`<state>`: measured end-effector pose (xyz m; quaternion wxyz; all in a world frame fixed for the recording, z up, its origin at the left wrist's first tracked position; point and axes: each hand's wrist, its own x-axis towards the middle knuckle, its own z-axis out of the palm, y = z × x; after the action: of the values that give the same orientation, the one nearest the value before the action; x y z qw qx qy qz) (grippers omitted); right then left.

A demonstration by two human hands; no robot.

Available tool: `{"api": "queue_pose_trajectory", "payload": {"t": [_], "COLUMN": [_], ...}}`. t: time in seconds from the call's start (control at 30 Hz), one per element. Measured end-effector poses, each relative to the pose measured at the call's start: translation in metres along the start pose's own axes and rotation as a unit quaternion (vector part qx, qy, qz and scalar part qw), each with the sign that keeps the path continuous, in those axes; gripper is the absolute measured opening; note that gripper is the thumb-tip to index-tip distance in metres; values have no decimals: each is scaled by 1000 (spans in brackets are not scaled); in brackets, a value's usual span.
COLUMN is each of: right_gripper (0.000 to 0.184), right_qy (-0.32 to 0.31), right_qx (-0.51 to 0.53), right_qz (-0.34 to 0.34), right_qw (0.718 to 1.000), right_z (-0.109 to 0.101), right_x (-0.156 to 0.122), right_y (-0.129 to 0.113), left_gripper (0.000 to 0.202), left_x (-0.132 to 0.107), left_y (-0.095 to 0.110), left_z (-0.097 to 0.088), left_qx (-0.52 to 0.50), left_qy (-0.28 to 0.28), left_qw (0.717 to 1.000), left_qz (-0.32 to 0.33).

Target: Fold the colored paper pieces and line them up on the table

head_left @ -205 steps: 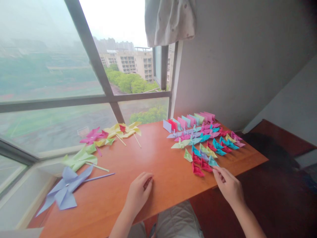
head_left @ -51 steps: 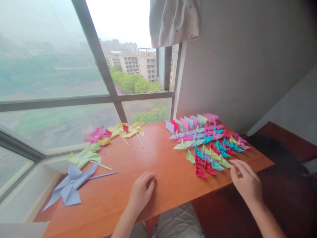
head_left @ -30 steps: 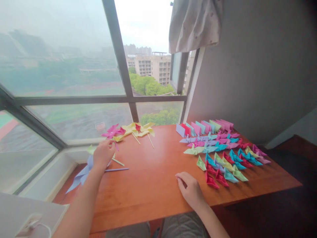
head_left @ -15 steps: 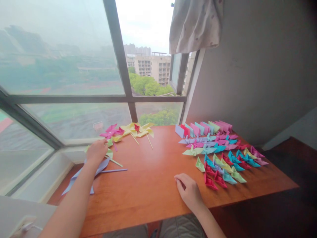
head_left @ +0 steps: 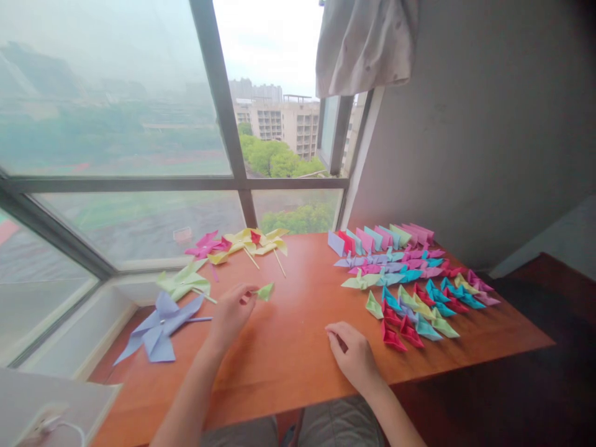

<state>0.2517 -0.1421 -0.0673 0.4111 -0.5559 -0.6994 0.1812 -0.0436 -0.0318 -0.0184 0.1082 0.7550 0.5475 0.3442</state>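
Note:
My left hand (head_left: 235, 313) is over the left-middle of the table, its fingers pinching a small green folded paper piece (head_left: 265, 292) with a pointed, triangular outline. My right hand (head_left: 352, 354) rests near the front edge, fingers curled in and nothing seen in them. To the left of my left hand lie a lavender paper pinwheel (head_left: 161, 323) and a light green pinwheel (head_left: 184, 280), both on sticks. Closest to my right hand are the red paper boats (head_left: 393, 336), in front of rows of other coloured boats (head_left: 424, 326).
At the back left lie a pink pinwheel (head_left: 205, 244) and yellow pinwheels (head_left: 270, 242). Paper cranes (head_left: 362, 281) stand in rows at the right, with a row of upright folded papers (head_left: 372, 239) behind. The wooden table (head_left: 288, 354) meets a window and a grey wall.
My left hand has moved right and nearer from among the pinwheels, bringing the green folded paper piece. The lavender and green pinwheels are now uncovered. My right hand has stayed in place.

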Motion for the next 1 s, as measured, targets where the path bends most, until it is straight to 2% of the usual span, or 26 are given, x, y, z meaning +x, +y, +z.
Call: {"api": "queue_pose_trajectory", "payload": {"t": [0.1,0.17,0.3,0.4,0.57,0.77,0.9,1.0], "right_gripper": [20,21,23,23,25,22,23,24], "right_qy": [-1,-1,9,8,-3,-17,2,51], "right_qx": [1,3,3,1,3,-17,-24,-6], "right_qz": [0,0,1,-2,-9,-32,-50,-27], "right_qw": [1000,1000,1000,1000,1000,999,998,998], "right_z": [-1,-1,-3,-4,-4,-7,-6,-9], "right_x": [0,-1,-1,-2,-1,0,1,1], "right_y": [-1,-2,-4,-5,-6,-9,-10,-12], "left_gripper": [18,20,21,18,19,21,21,21], "left_x": [-25,-38,-52,-57,-65,-67,-66,-66], "left_y": [39,59,81,84,84,84,82,79], "left_z": [29,41,49,53,61,62,63,63], "left_qx": [-66,-103,-137,-164,-187,-200,-198,-191], "left_qy": [-70,-112,-114,-111,-143,-132,-114,-106], "left_qw": [995,987,982,979,971,971,974,976], "left_qz": [33,59,61,40,30,9,-6,-10]}}
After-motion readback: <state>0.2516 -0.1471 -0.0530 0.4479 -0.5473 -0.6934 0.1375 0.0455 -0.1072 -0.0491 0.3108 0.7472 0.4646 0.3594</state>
